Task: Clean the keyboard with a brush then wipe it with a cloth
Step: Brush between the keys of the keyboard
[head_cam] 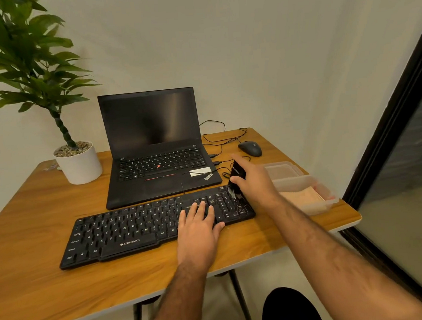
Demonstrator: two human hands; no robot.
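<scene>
While the head camera looks down over the wooden table [36,247], I have the black keyboard [134,227] lying slantwise in front of the open laptop [154,148], and the brushing step is in hand. My right hand [254,181] is clenched round a black brush [237,174], index finger stretched along its top, with the bristles down on the number-pad keys at the keyboard's right end. My left hand [199,225] lies flat with straight fingers pressing on the keys just beside the number pad, gripping nothing and simply steadying the board.

To do this well, I judge I should keep that flat hand firm so the board does not slide, and sweep in short strokes along the rows, driving dust toward one edge. The cloth [305,195] waits folded in a clear plastic tub [329,191] just beside the keyboard's right end, ready for the wiping.
</scene>
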